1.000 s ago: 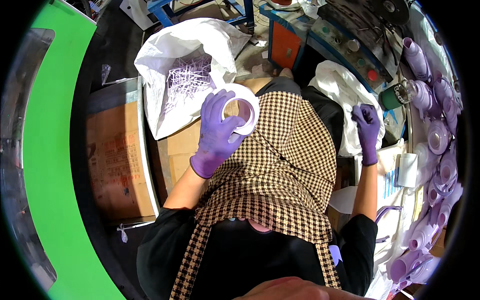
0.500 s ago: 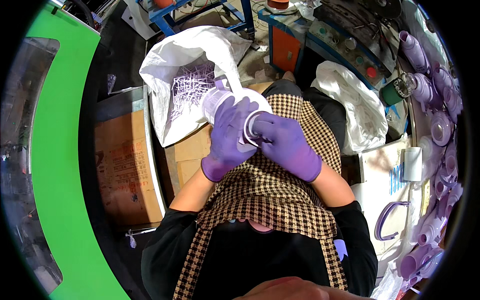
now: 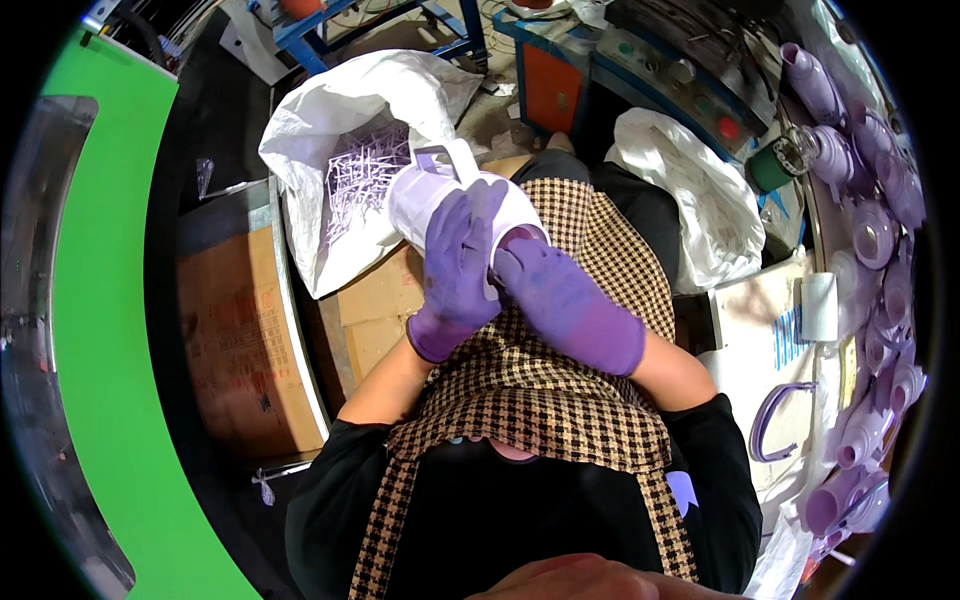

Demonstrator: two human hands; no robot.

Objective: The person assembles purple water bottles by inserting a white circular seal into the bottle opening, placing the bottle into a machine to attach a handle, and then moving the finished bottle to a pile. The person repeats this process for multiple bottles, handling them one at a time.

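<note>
A pale lilac plastic jug-like container (image 3: 412, 207) with a looped handle lies tilted over my lap, its round mouth facing me. My purple-gloved left hand (image 3: 458, 275) holds its side, fingers stretched along the wall. At the near mouth, my right hand (image 3: 575, 305), also in a purple glove, grips the rim, and its fingertips are partly hidden there. Beyond the jug, an open white woven sack (image 3: 300, 130) contains many thin lilac plastic sticks (image 3: 365, 175).
A green machine panel (image 3: 110, 300) rises on the left beside a cardboard box (image 3: 245, 350). To the right are another white sack (image 3: 690, 200), a lilac curved strip (image 3: 770, 420) and a heap of lilac plastic parts (image 3: 872, 235). A blue-orange cabinet (image 3: 552, 88) stands ahead.
My right hand has shifted round the mouth, its fingers now less curled and lower over the rim. The jug has turned slightly, showing more of its side and handle.
</note>
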